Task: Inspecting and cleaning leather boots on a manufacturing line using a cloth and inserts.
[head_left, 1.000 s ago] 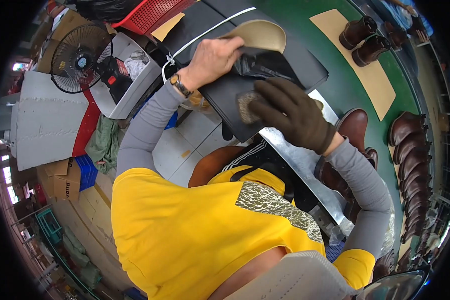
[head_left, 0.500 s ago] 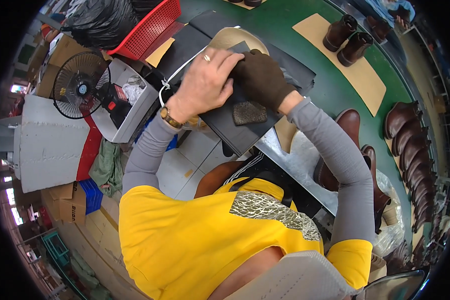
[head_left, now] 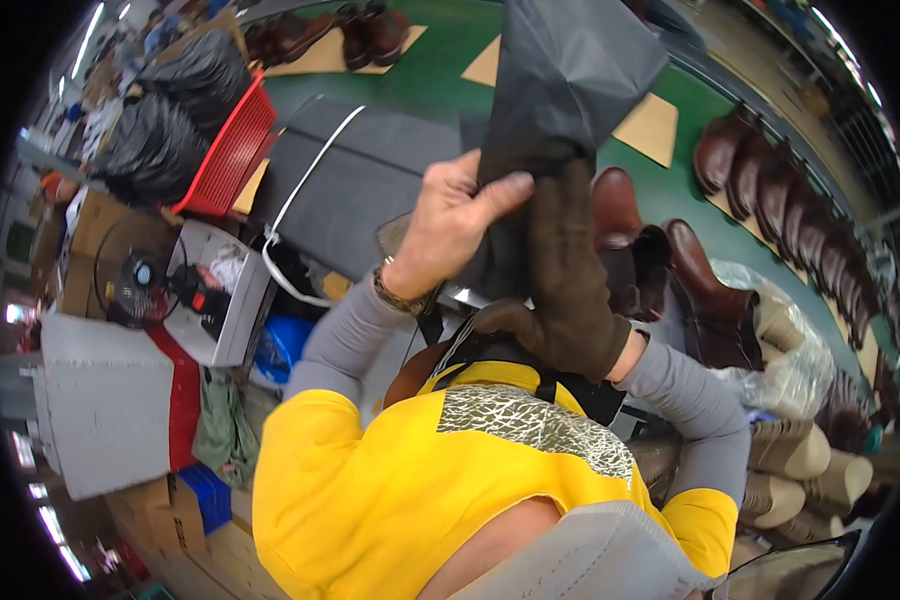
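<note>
A large black, thin, creased sheet (head_left: pixel 580 75) rises in front of me and narrows down toward my hands. At its lower left edge, my left hand (head_left: pixel 445 225) is bare, with a watch at the wrist, and closed with the thumb pressed on the black material. My right hand (head_left: pixel 570 280) wears a dark brown glove. Its fingers are stretched upward against the sheet and its thumb stands apart to the left. Right of the glove are brown leather boots (head_left: pixel 618 205). Behind my left hand a flat black stack (head_left: pixel 370 150) lies with a white cord (head_left: pixel 315 165) across it.
A row of brown boots (head_left: pixel 790 205) lines the green table (head_left: pixel 440 85) at the right. Far left are a red basket (head_left: pixel 232 150), black bags (head_left: pixel 195 75), and a fan (head_left: pixel 140 275) by a grey bin. Shoe lasts (head_left: pixel 790 450) lie at the lower right.
My hands have come down toward my body, and the black sheet now stands raised before them. The gloved right hand has gone from curled to stretched fingers. The view has shifted.
</note>
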The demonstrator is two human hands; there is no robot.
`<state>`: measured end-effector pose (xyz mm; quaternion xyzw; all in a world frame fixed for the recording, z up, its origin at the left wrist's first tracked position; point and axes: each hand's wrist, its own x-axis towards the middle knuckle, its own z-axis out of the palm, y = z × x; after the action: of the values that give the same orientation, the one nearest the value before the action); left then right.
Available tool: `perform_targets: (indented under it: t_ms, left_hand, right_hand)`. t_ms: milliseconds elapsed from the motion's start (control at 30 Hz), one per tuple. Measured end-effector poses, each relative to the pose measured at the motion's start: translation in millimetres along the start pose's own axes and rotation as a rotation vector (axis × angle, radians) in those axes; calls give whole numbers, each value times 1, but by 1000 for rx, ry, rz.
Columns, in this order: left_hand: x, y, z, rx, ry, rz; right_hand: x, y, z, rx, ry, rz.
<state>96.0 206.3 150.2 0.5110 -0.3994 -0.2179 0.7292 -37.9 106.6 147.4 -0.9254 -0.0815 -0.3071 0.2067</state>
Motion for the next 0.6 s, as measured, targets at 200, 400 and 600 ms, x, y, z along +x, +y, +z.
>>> perform_targets:
  t_ms: [200,400,600]
  left_hand:
    - [-11,-45,75,-912,-492,-265]
    - [30,-41,98,355,-106,515]
    - [55,9,114,349,-312,691]
  right_hand:
    - [-40,17,-64,769,615,448]
    - [-60,39,-98,554,729,720]
    - [-56,27,-69,597,753,482]
